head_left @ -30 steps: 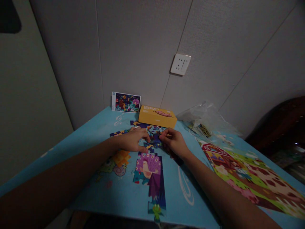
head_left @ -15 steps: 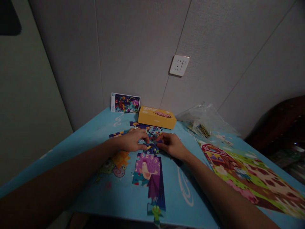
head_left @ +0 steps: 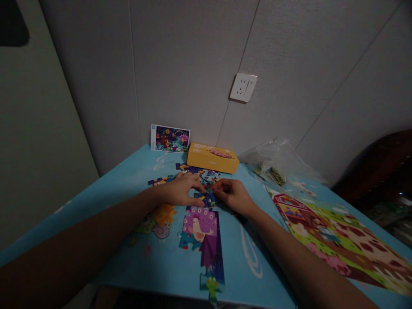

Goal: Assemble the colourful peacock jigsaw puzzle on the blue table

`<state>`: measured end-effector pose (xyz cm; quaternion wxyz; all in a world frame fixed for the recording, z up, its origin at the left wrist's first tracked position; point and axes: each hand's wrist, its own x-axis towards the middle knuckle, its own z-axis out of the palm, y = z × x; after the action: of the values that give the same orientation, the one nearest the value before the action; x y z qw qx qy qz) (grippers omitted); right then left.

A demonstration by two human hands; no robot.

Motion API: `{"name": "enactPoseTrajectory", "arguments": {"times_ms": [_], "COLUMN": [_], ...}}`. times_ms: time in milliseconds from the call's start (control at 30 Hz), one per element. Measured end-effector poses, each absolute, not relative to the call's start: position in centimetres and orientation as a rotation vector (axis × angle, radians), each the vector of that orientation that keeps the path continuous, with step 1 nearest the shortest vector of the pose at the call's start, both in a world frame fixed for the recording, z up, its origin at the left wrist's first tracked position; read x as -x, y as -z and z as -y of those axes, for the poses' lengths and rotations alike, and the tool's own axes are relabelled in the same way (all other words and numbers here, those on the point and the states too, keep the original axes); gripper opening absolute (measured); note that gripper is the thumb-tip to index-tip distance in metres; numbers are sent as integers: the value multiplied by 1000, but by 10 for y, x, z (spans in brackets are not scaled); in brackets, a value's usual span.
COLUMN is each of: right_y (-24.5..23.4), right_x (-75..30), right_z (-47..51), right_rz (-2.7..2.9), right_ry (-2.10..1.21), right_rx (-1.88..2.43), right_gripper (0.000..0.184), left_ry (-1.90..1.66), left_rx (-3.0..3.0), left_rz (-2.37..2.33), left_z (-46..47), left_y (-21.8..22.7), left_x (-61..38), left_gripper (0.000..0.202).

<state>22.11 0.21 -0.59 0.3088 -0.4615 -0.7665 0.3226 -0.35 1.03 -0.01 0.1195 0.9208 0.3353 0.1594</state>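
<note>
Both hands are over a group of dark blue jigsaw puzzle pieces (head_left: pixel 205 200) on the blue table cover. My left hand (head_left: pixel 184 189) rests at their left side, thumb and fingers apart, with the tips touching or just above the pieces. At their right side, my right hand (head_left: pixel 234 195) has thumb and index finger pinched on what looks like a small puzzle piece, mostly hidden by the fingers. Joined pieces with a purple peacock (head_left: pixel 199 227) lie nearer me, running down to a green frog piece (head_left: pixel 211 286) by the table's front edge.
Behind the hands stand a yellow box (head_left: pixel 212 159) and a picture card (head_left: pixel 172 139) against the wall. To the right lie a clear plastic bag (head_left: pixel 280 161) with pieces inside and an assembled farm puzzle (head_left: pixel 334 240). More pieces (head_left: pixel 157 181) lie beyond my left wrist.
My left thumb and fingers have shifted slightly right over the pieces. The right hand stays pinched in nearly the same place, its fingertips a little farther from the left thumb.
</note>
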Motion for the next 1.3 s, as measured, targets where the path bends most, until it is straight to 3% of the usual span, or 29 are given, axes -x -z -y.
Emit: {"name": "enactPoseTrajectory", "arguments": {"times_ms": [167, 733, 1067, 1300], "right_y": [3, 6, 6, -1], "right_x": [-222, -219, -211, -212], "right_z": [-1, -2, 6, 11], "right_rz": [2028, 1989, 1841, 2041], "right_ry": [-819, -740, -1223, -962], "right_rx": [1281, 1126, 1022, 1032], "right_gripper": [13, 24, 33, 29], "left_ry": [-378, -377, -896, -689], "left_rx": [-2677, -2720, -2394, -2537], "left_rz": [-1022, -1025, -975, -958], "left_z": [-4, -7, -9, -13], "left_y": [-6, -2, -9, -16], "left_x": [3, 4, -4, 7], "left_gripper": [56, 52, 14, 20]}}
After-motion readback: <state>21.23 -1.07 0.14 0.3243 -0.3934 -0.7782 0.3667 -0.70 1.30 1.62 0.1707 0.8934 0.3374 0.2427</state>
